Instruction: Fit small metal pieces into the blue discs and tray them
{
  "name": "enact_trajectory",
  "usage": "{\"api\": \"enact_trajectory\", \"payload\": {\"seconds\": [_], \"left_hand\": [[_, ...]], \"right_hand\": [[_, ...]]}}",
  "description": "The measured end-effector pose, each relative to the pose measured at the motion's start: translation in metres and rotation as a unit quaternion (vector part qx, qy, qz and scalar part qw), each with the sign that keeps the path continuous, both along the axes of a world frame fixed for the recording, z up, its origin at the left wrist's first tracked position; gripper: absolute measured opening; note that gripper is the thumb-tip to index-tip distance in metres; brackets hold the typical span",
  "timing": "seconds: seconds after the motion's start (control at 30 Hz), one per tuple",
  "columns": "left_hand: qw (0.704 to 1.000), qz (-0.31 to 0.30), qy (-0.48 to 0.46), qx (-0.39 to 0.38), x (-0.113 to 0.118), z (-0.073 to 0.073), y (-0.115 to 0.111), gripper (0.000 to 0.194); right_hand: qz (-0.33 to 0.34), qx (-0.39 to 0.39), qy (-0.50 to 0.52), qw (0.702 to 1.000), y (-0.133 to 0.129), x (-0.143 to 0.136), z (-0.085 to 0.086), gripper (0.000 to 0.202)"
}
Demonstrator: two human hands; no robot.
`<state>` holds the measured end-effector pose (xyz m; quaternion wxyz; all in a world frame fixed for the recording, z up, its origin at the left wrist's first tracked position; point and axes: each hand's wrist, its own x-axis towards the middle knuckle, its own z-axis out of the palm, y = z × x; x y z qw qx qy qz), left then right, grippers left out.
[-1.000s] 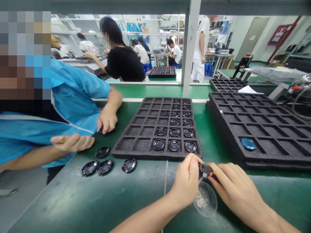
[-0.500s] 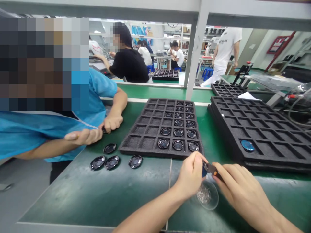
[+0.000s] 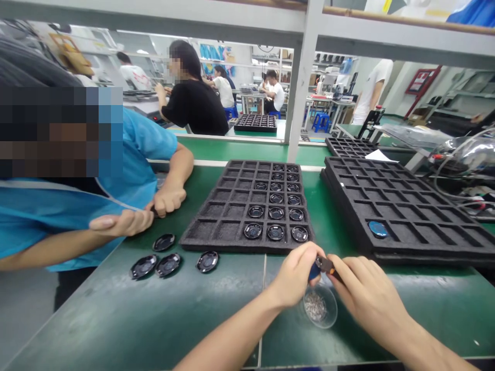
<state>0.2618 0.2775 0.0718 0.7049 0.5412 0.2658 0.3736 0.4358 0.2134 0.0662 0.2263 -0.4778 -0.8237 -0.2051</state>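
In front of me my left hand [image 3: 294, 274] is closed around a round blue-faced part [image 3: 314, 271], most of it hidden by the fingers. My right hand [image 3: 367, 293] grips a pair of pliers [image 3: 325, 265], dark with a touch of orange. Their jaws meet the part's edge; whether they are biting on it I cannot tell. Just below both hands stands a clear round dish [image 3: 332, 315] with many tiny silvery bits [image 3: 315, 306] in it.
A black foam tray [image 3: 204, 239] holds several round black housings [image 3: 276, 232]. Stacked foam trays [image 3: 394, 252] at right hold one blue disc [image 3: 378, 229]. Loose black housings [image 3: 208, 262] lie at left, near a co-worker's hands [image 3: 135, 220]. A shelf post [image 3: 299, 103] rises behind.
My view has turned slightly, so the bench appears shifted left. Both hands keep their hold, with the pliers still at the part. A standing person in the background has moved.
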Motion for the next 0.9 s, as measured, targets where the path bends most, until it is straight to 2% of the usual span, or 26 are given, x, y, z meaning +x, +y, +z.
{"api": "enact_trajectory", "payload": {"seconds": [0.13, 0.27, 0.33, 0.43, 0.53, 0.6, 0.9], "left_hand": [[0.998, 0.038, 0.041, 0.027, -0.001, -0.004, 0.003, 0.03], [0.991, 0.125, 0.054, -0.002, -0.003, -0.012, 0.017, 0.025], [0.989, 0.138, 0.04, -0.019, 0.0, -0.013, 0.021, 0.024], [0.994, 0.087, -0.022, -0.064, 0.006, -0.01, 0.02, 0.027], [0.988, 0.055, -0.077, -0.125, 0.005, -0.006, 0.015, 0.026], [0.983, 0.044, -0.097, -0.147, 0.001, -0.006, 0.013, 0.026], [0.968, -0.026, -0.158, -0.192, -0.006, -0.007, 0.01, 0.037]], "right_hand": [[-0.012, -0.01, 0.01, 1.0, -0.003, -0.001, -0.002, 0.026], [-0.006, -0.003, 0.103, 0.995, -0.012, 0.006, 0.018, 0.025], [-0.007, 0.005, 0.136, 0.991, -0.016, 0.01, 0.028, 0.025], [0.032, -0.068, 0.099, 0.992, -0.021, 0.014, 0.03, 0.023], [0.049, -0.159, 0.044, 0.985, -0.028, 0.012, 0.021, 0.024], [0.05, -0.191, 0.007, 0.98, -0.032, 0.01, 0.015, 0.025], [0.058, -0.181, 0.007, 0.982, -0.028, 0.014, 0.009, 0.033]]}}
